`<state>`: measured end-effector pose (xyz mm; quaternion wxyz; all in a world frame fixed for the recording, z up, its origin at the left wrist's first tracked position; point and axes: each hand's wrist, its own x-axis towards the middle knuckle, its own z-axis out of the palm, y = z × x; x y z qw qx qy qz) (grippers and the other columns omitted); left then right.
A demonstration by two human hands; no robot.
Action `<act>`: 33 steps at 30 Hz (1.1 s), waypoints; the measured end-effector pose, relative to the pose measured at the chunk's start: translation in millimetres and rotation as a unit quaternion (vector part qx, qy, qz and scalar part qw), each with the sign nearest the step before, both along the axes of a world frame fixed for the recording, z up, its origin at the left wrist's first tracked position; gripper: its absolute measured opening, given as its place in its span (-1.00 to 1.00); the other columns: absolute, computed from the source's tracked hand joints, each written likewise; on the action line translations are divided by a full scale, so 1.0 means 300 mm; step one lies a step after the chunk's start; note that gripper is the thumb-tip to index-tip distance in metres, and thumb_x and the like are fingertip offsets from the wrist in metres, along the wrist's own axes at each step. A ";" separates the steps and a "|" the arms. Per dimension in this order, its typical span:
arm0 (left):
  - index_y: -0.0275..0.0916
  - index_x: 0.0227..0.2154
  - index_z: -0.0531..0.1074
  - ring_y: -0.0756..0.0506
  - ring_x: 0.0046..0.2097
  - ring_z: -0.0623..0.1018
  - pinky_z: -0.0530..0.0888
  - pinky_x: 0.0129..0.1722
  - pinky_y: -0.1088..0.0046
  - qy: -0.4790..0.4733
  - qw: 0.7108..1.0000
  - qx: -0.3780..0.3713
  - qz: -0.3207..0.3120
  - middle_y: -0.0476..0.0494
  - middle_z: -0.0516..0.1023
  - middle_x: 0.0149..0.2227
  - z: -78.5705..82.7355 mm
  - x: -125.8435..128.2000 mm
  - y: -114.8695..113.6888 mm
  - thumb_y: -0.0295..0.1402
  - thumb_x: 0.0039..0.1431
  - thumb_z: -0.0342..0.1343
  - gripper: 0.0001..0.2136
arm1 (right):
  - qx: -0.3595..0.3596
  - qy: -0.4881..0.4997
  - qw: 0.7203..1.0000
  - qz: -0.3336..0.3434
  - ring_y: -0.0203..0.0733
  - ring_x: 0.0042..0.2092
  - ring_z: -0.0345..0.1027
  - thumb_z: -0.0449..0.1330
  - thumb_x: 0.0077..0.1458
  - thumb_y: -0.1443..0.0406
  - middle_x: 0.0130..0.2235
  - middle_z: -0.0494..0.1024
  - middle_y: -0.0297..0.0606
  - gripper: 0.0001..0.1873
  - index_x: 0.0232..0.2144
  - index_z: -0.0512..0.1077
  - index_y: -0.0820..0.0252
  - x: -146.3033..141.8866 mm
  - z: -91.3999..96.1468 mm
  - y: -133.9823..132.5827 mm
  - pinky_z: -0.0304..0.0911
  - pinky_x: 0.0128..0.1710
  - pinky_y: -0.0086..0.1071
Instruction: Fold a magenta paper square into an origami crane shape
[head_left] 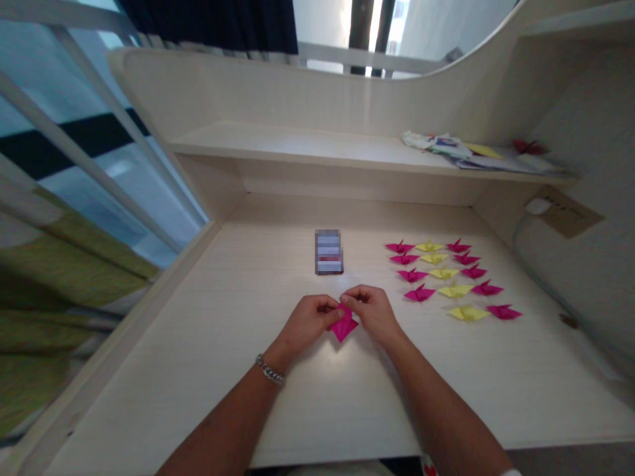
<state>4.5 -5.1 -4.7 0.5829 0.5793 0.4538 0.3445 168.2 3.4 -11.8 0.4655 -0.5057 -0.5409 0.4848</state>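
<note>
Clerk: Item one?
Keeper: Pink folded paper (342, 327), one piece, between both hands above the near middle of the white desk (208, 370). Contact with the surface: cannot tell.
Clerk: Hands?
Keeper: Left hand (308, 320), closed, thumb and fingers pinching the piece at its left and upper part. Right hand (374, 311), fingertips drawn together on the upper end. Probably one steadies while the other works the paper.
Clerk: Orientation?
Keeper: Sharp corner toward the person; upper end away, toward the smartphone (329, 251). Long axis runs near to far, almost straight; a lesser corner juts right.
Clerk: Other stock?
Keeper: Pink paper cranes (504, 312), nine; yellow paper cranes (467, 313), five, as a middle column. Five rows, front row lacking a left-hand pink. Set right, presumably for tidy order and elbow room.
Clerk: And the phone?
Keeper: Flat, just beyond the hands, likely for easy viewing; screen blurred.
</note>
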 end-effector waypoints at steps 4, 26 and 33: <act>-0.35 -0.38 0.52 0.00 -0.49 0.45 0.35 -0.46 0.50 -0.032 0.999 -0.013 -0.004 -0.13 0.54 -0.49 -0.001 0.001 0.004 -0.37 -0.04 0.21 -0.84 | 0.018 0.015 0.999 -0.025 -0.22 -0.38 0.39 0.27 -0.10 0.22 -0.43 0.57 -0.24 -0.83 -0.46 0.53 0.23 0.001 0.001 0.001 0.26 -0.33 -0.36; -0.31 -0.04 0.35 -0.01 -0.44 0.51 0.45 -0.39 0.44 -0.177 0.981 -0.056 0.059 -0.11 0.55 -0.40 0.003 0.023 0.000 -0.44 -0.16 0.31 -0.46 | -0.003 0.091 0.994 -0.060 -0.26 -0.50 0.37 0.26 -0.12 0.24 -0.51 0.52 -0.30 -0.78 -0.38 0.45 0.23 -0.036 0.020 -0.022 0.26 -0.50 -0.42; -0.30 -0.08 0.36 -0.06 -0.32 0.55 0.46 -0.29 0.42 -0.181 0.981 -0.048 0.050 -0.14 0.57 -0.30 0.000 0.026 0.004 -0.54 -0.24 0.32 -0.45 | -0.018 0.110 0.993 -0.046 -0.23 -0.47 0.39 0.29 -0.16 0.26 -0.49 0.53 -0.29 -0.75 -0.34 0.44 0.22 -0.034 0.012 -0.017 0.29 -0.45 -0.39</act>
